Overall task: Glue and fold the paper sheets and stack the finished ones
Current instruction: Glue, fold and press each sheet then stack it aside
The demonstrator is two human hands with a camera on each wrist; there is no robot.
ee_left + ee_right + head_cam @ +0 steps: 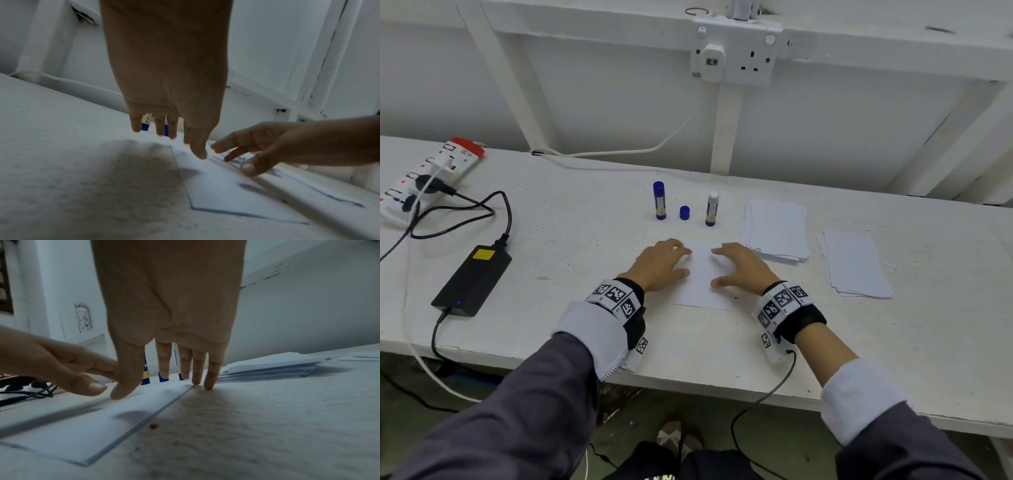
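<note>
A white paper sheet [702,277] lies flat on the white table [551,257] in front of me. In the right wrist view the paper sheet [92,426] shows a doubled edge on its right side. My left hand [674,262] rests on its left side with straight fingers, and my right hand [729,267] rests on its right side the same way. Behind the sheet stand a capped blue glue stick [659,200], a loose blue cap [684,212] and an uncapped glue stick [712,208]. One paper stack [775,229] lies to the right, and a second paper stack [856,263] lies farther right.
A power strip [431,174] with plugged cables sits at the far left. A black power adapter [472,279] lies near the table's front edge on the left. A wall socket [736,54] hangs on the back wall. A small brown speck [153,426] lies beside the sheet.
</note>
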